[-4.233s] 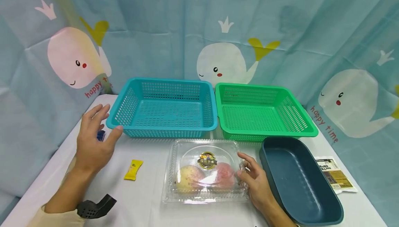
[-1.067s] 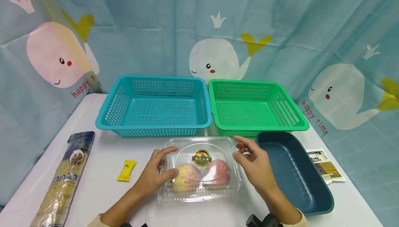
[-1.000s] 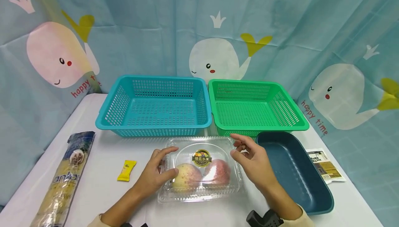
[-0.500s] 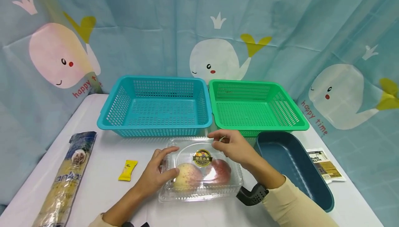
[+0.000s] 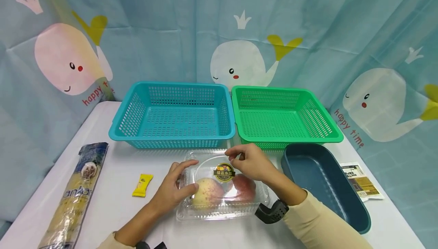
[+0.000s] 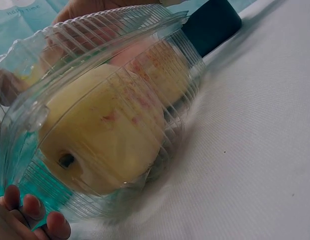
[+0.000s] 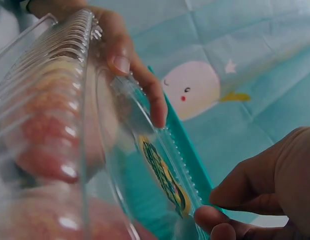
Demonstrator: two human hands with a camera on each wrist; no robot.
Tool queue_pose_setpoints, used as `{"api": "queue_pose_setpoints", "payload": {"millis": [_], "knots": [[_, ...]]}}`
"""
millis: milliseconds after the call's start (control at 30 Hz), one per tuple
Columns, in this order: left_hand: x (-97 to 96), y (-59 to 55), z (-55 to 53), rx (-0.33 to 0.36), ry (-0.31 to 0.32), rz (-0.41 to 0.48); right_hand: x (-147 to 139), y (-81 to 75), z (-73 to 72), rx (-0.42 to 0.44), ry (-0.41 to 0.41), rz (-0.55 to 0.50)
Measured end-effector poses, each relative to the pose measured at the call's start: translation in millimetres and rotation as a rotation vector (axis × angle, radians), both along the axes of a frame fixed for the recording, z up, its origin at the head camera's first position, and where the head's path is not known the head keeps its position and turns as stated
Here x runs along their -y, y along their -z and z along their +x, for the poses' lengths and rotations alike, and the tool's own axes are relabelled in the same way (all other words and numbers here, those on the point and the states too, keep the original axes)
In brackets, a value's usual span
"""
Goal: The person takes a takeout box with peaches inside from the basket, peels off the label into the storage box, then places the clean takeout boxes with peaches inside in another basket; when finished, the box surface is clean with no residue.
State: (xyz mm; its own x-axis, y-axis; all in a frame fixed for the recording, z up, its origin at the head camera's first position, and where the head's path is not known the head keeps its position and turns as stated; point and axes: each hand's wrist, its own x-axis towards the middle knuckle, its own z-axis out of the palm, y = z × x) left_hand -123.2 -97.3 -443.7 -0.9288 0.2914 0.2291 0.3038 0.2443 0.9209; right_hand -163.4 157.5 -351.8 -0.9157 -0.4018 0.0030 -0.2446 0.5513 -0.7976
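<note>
A clear plastic clamshell fruit box [image 5: 224, 214] lies on the white table, its lid down, with a round gold-and-black label [image 5: 224, 172] on top. Inside sit two apple-like fruits, a yellow speckled one [image 5: 207, 194] at left and a redder one [image 5: 243, 188] at right, shaded by an arm. My left hand [image 5: 171, 190] holds the box's left side, thumb and forefinger over the lid. My right hand [image 5: 253, 161] pinches the lid's back edge behind the label; in the right wrist view its thumb and finger [image 7: 212, 216] meet at that rim.
A blue basket [image 5: 171, 142] and a green basket [image 5: 291, 141] stand behind the box. At right are a dark blue tub [image 5: 328, 180] and a flat packet [image 5: 362, 182]. A small yellow packet [image 5: 142, 185] and a long noodle-like bag [image 5: 76, 194] lie left.
My left hand came from the far left onto the box's left side. My right hand left the right side and moved inward to the lid's back edge. The box stays in place.
</note>
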Motion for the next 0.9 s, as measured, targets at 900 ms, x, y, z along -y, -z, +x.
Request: {"api": "queue_pose_setpoints", "payload": {"millis": [900], "knots": [[-0.6,-0.7,0.6,0.007,-0.002,-0.001,17.4,5.5,5.6,-0.151,0.061,0.261]]}}
